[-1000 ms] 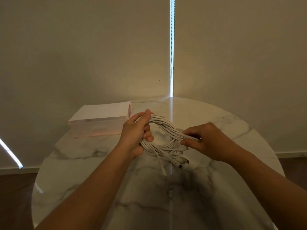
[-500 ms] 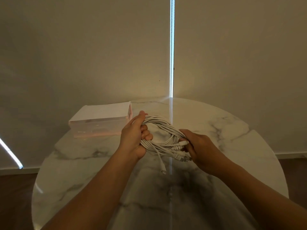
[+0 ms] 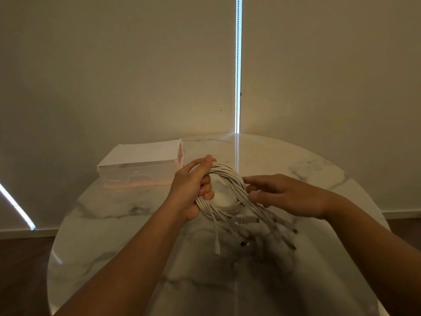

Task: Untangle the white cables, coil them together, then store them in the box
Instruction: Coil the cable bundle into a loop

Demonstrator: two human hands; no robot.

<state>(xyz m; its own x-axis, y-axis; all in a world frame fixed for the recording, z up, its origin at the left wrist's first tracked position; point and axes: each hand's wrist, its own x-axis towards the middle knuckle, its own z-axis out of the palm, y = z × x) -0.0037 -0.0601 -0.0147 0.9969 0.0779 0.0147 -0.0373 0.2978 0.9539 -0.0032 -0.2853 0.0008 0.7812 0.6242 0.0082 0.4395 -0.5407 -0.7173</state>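
Left hand [image 3: 186,190] grips the left side of the cables [image 3: 225,170], fingers curled through the loop, thumb on top. The cables are coiled into one ring, held just above the table [image 3: 118,229], mid-table. Right hand [image 3: 287,197] is spread and mostly straight, with its fingertips [image 3: 248,179] at the coil's right edge. Can't tell if the thumb actually pinches a strand. Loose ends hang below the coil, plugs [image 3: 243,244] blurred. The box [image 3: 136,177] sits far-left on the table, lid [image 3: 143,151] on, just beside the left hand, apart from the cables.
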